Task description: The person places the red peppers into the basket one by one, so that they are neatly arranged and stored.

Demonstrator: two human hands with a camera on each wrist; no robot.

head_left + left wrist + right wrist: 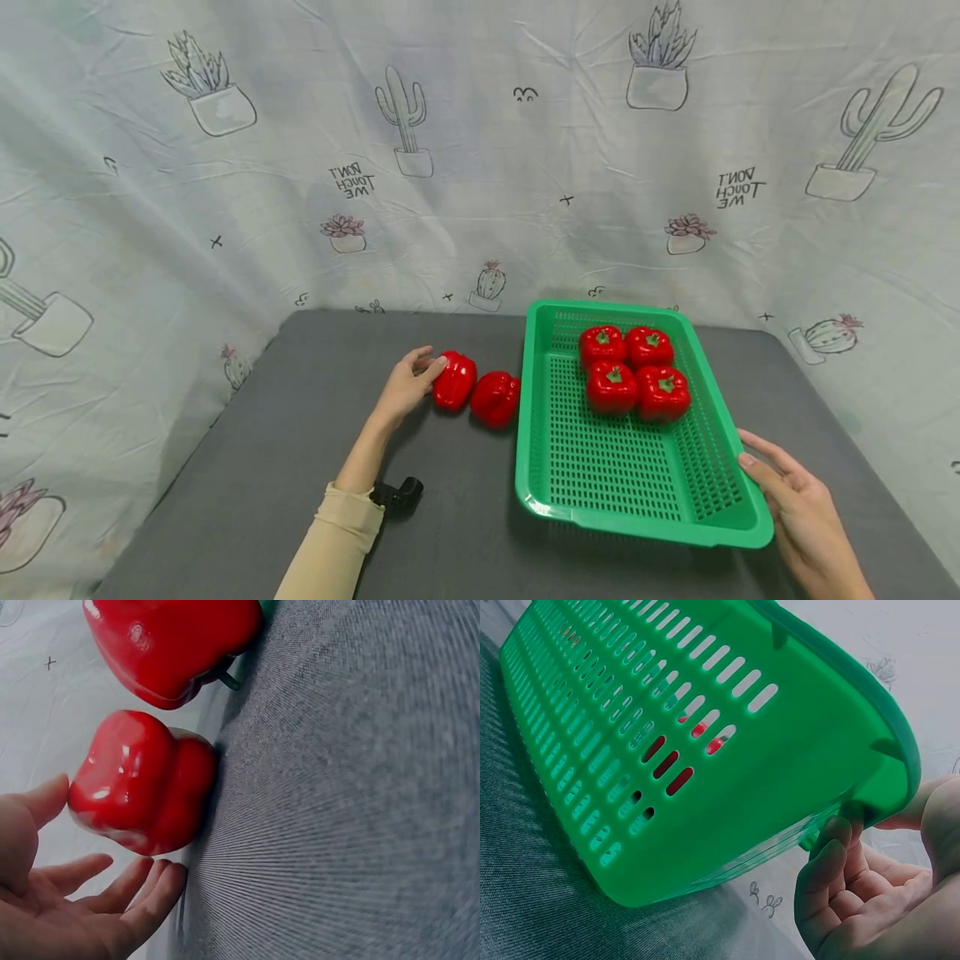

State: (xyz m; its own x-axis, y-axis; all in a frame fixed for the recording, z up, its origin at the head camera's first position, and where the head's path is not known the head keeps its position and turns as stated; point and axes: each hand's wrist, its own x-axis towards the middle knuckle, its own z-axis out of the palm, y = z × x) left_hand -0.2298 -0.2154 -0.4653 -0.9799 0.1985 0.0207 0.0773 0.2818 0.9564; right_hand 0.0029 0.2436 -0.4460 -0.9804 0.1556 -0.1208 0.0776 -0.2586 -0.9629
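Observation:
My left hand (407,385) is at the left side of a red bell pepper (453,382) lying on the grey table. In the left wrist view its thumb (49,799) touches the pepper, while the other fingers spread loosely just below it. A second red bell pepper (495,399) lies between that one and a green plastic basket (607,515). With thumb on the rim and fingers curled underneath, my right hand (806,508) grips the basket's right side near its front corner. Several red peppers with green stems (612,387) sit together at the basket's back right.
The grey table (247,467) carries everything. A whitish cloth (450,167) printed with potted cacti hangs behind and at both sides. A black strap with a small device (399,494) is on the left wrist.

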